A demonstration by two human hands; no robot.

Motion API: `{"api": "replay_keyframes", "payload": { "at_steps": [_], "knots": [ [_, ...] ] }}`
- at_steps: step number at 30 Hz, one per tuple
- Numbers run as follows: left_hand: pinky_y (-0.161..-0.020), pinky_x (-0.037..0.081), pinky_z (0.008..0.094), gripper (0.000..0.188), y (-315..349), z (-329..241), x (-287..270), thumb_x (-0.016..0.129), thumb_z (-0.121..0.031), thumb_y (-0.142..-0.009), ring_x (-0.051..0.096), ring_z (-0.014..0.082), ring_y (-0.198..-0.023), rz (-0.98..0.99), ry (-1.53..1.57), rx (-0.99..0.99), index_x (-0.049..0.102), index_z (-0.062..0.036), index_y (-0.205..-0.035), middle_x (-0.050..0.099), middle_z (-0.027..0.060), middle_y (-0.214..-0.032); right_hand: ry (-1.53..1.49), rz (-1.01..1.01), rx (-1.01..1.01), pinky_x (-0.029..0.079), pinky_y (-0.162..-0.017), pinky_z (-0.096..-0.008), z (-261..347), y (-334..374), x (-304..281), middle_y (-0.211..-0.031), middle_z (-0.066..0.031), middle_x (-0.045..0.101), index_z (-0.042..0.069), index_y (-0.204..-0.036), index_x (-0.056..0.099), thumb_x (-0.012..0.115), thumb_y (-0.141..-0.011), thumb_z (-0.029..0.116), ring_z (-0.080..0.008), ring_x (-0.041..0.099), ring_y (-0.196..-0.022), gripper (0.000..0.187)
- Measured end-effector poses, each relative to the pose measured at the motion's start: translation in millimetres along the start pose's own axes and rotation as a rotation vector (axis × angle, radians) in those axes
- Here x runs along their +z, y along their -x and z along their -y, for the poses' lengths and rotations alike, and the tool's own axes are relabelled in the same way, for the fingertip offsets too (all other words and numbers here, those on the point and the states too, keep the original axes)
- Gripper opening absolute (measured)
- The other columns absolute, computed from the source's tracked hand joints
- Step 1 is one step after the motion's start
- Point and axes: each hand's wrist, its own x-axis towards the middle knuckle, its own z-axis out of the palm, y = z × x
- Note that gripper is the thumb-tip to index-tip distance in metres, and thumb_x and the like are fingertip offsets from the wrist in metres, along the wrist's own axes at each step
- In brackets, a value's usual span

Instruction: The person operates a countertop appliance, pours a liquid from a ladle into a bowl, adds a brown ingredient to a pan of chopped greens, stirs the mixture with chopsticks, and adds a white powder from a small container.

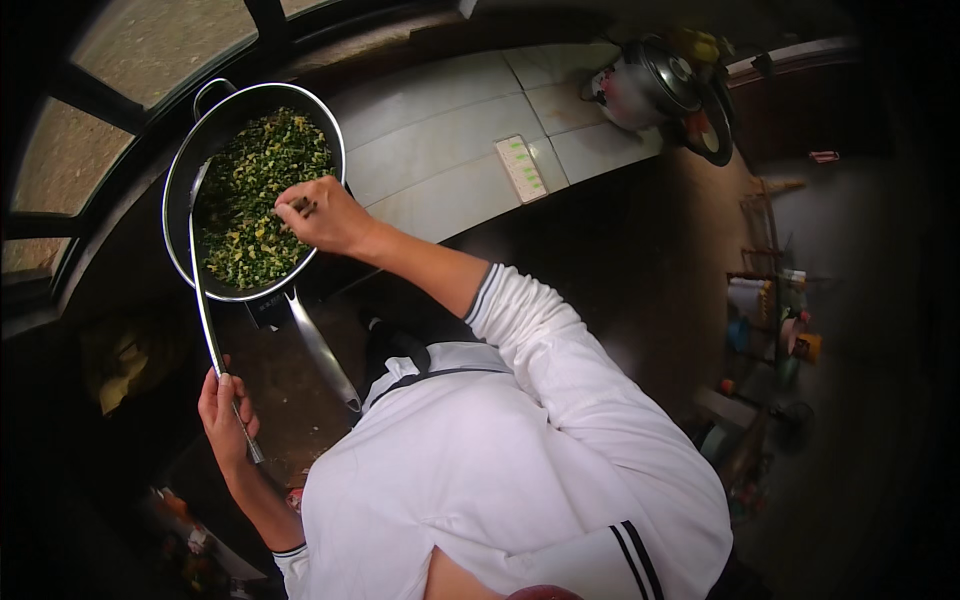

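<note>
A deep frying pan (172, 205) with a bright rim stands at the upper left, filled with chopped greens mixed with yellow bits (262, 150). My right hand (330, 217) is over its right side, fingers closed in a pinch. Something small and dark shows at those fingers, too little of it to name. Lower left, my left hand (228, 410) grips the handle of a long metal spatula (203, 300). The spatula's head rests inside the pan along the left wall, partly hidden by the food. The pan's own metal handle (322, 345) points toward me, untouched.
A tiled counter (430, 130) runs to the right of the pan. On it lie a white strip with green marks (521, 168) and, farther right, a rice cooker (650, 85). Window panes (75, 140) border the left. A cluttered rack (770, 310) stands far right.
</note>
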Motion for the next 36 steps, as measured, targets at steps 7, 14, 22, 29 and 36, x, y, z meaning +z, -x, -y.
{"api": "replay_keyframes", "payload": {
  "at_steps": [7, 14, 22, 29, 36],
  "knots": [
    [-0.035, 0.029, 0.0180, 0.035, 6.1, 12.5, -8.3, 0.050, -0.017, -0.104, 0.040, 0.0024, -0.047, 0.007, 0.030, 0.016, 0.050, -0.0013, -0.135, 0.051, -0.0008, -0.080, -0.068, 0.314, -0.060, 0.057, -0.067, -0.0299, 36.7, 12.2, -15.7, -0.084, -0.0131, 0.074, 0.001, -0.095, 0.075, 0.070, -0.090, 0.015, -0.0228, 0.072, -0.073, 0.015],
    [-0.034, 0.030, 0.0172, 0.037, 11.0, 10.1, -8.6, 0.049, -0.017, -0.105, 0.040, 0.0018, -0.046, -0.011, 0.031, 0.005, 0.048, 0.0001, -0.138, 0.051, -0.0006, -0.079, 0.069, 0.160, -0.176, 0.055, -0.063, -0.0271, 1.1, -18.8, -18.9, -0.086, -0.0099, 0.074, 0.003, -0.096, 0.075, 0.069, -0.092, 0.012, -0.0168, 0.070, -0.071, 0.011],
    [-0.035, 0.030, 0.0175, 0.035, 13.4, 6.5, -3.3, 0.049, -0.016, -0.104, 0.040, 0.0024, -0.048, -0.002, 0.076, -0.004, 0.048, 0.0002, -0.135, 0.050, 0.0002, -0.079, 0.097, 0.267, -0.314, 0.056, -0.069, -0.0289, -11.8, -0.6, 32.1, -0.089, -0.0096, 0.074, 0.002, -0.097, 0.074, 0.069, -0.091, 0.012, -0.0174, 0.071, -0.076, 0.012],
    [-0.037, 0.033, 0.0185, 0.033, 25.0, -5.2, -2.1, 0.051, -0.014, -0.103, 0.041, 0.0032, -0.048, -0.048, 0.150, -0.058, 0.050, -0.0004, -0.133, 0.050, 0.0001, -0.077, 0.023, -0.005, 0.108, 0.057, -0.062, -0.0248, -15.3, -39.1, -47.1, -0.085, -0.0088, 0.075, 0.001, -0.106, 0.074, 0.067, -0.096, 0.019, -0.0129, 0.072, -0.072, 0.022],
    [-0.036, 0.034, 0.0195, 0.031, 22.5, 2.8, -20.0, 0.051, -0.014, -0.103, 0.042, 0.0035, -0.049, 0.022, 0.233, -0.032, 0.049, 0.0006, -0.131, 0.050, 0.0017, -0.077, -0.065, 0.100, 0.240, 0.058, -0.065, -0.0260, 9.3, -41.4, 28.6, -0.081, -0.0110, 0.075, -0.002, -0.103, 0.075, 0.067, -0.093, 0.019, -0.0151, 0.074, -0.072, 0.024]
  ]
}}
